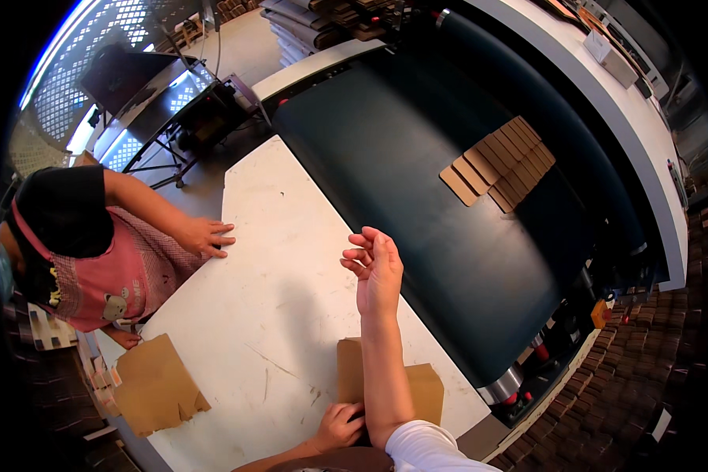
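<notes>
My right hand (376,271) is raised over the right edge of a white tabletop (267,228). Its fingers are loosely bent and apart, with nothing in them. Low in the picture, my left hand (340,427) rests near the table's front with its fingers curled; whatever may be in them is hidden. Close beside it lie brown cardboard pieces (427,391), partly covered by my right forearm. On the dark conveyor belt (354,134) to the right, several flat brown cardboard pieces (499,164) with rounded corners lie overlapping in rows.
A co-worker in a pink apron (102,275) stands at the table's left, one hand (204,236) on its edge. A torn brown cardboard sheet (159,384) lies at the front left. A long dark roller (551,118) spans the belt's far side. Brown stacks (637,370) fill the lower right.
</notes>
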`<state>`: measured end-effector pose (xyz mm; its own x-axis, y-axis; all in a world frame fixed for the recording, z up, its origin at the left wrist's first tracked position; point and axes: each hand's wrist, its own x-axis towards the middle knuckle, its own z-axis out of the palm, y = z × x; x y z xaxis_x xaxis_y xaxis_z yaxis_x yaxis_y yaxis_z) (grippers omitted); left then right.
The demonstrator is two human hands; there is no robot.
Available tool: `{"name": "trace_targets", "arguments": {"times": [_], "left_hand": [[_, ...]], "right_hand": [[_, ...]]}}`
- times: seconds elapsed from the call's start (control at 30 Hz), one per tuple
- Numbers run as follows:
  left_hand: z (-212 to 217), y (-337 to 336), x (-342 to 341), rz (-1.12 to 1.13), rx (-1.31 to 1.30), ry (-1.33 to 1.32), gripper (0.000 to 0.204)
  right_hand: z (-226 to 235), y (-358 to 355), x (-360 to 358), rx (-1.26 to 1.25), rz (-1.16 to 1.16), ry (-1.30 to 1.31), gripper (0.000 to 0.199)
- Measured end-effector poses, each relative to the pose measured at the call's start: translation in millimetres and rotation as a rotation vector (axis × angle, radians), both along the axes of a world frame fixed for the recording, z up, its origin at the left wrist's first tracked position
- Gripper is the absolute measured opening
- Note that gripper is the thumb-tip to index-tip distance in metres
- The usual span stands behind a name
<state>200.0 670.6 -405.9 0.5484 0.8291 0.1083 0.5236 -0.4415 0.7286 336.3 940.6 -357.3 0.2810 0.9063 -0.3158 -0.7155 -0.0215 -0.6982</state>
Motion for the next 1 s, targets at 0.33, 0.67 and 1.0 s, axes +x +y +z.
{"name": "trace_targets", "arguments": {"times": [0.33, 0.67, 1.0], "left_hand": [[-22.0, 21.2, -9.4, -0.168, -0.08, -0.195, 0.024], [-91.7, -13.2, -28.7, -0.261, -0.063, -0.338, 0.032], [21.0, 25.8, 9.8, -0.118, -0.072, 0.073, 0.032]], "right_hand": [[-16.7, -3.9, 22.1, 0.059, 0.037, 0.304, 0.027], [-43.7, -3.7, 11.2, 0.067, 0.025, 0.227, 0.027], [75.3, -30.9, 49.9, 0.453, -0.128, 0.187, 0.033]]}}
